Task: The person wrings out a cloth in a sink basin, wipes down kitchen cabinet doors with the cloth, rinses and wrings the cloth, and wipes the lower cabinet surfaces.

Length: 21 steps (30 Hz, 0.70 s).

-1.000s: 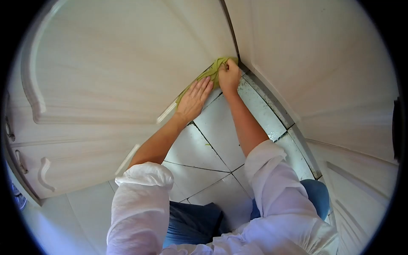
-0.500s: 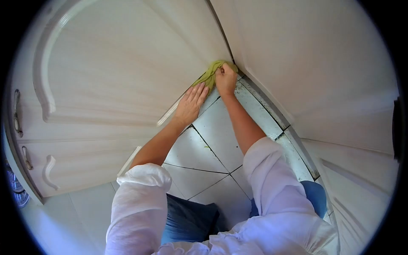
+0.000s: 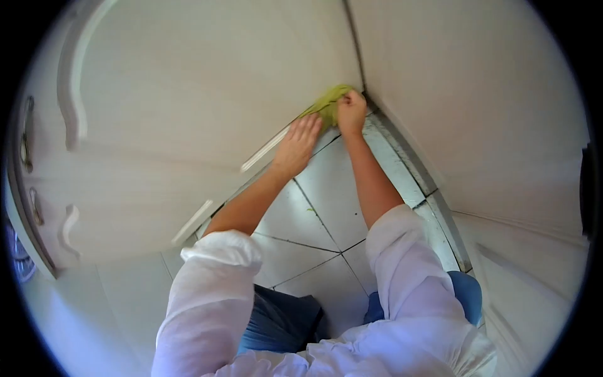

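A yellow-green cloth [image 3: 329,108] lies bunched along the bottom edge of the pale cabinet door [image 3: 207,94], close to the corner by the floor. My right hand [image 3: 352,112] is closed on the cloth's right end, fingers curled in. Beside it, my left hand [image 3: 299,147] lies with fingers stretched out, their tips at the cloth's lower left part. Slight blur covers the cloth and fingertips, and the palm sides of both hands are hidden.
White floor tiles [image 3: 308,207] with dark joints lie below my arms. Another pale panel [image 3: 465,113] rises on the right, with a dirty strip [image 3: 411,154] along its base. Metal handles [image 3: 27,135] sit on the left cabinet. My knees are near the bottom.
The view has shifted, so the cabinets, hands and cloth appear farther right. My right hand keeps its hold, my left stays flat, and the cloth's bunched shape has altered slightly.
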{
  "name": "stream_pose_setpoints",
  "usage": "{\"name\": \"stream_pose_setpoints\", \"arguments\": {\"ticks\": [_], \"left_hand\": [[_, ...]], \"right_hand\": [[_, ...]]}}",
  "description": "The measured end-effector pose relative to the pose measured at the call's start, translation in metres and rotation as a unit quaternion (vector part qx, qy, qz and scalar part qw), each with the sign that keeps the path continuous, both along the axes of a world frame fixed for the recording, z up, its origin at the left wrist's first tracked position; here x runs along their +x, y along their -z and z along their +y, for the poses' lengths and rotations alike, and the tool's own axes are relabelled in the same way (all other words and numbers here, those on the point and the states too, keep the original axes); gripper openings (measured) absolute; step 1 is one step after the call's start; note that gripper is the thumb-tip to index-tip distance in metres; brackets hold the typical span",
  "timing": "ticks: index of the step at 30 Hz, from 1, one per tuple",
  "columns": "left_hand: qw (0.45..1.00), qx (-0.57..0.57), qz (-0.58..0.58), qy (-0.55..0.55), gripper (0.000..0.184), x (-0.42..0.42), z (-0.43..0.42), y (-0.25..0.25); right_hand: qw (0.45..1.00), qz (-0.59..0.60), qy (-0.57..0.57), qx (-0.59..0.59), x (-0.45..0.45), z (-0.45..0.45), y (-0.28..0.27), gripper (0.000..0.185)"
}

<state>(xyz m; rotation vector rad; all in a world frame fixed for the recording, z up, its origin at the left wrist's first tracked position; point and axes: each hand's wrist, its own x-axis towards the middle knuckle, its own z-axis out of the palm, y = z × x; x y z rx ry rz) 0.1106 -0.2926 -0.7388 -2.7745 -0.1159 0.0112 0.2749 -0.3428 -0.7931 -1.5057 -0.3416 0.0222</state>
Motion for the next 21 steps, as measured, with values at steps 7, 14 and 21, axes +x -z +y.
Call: {"name": "stream_pose_setpoints", "arguments": {"ticks": [7,14,21], "left_hand": [[1.0,0.023,-0.012,-0.015,0.062,-0.051,0.011,0.007],[0.982,0.109,0.128,-0.085,0.064,-0.179,0.029,-0.015],[0.971,0.089,0.181,-0.132,0.063,-0.236,0.024,-0.039]], "right_hand": [[0.89,0.38,-0.126,0.219,-0.055,0.005,-0.012,0.009],[0.961,0.241,-0.113,0.073,-0.179,0.05,0.021,0.009],[0.947,0.269,-0.154,0.085,-0.285,0.071,0.013,0.009]]}}
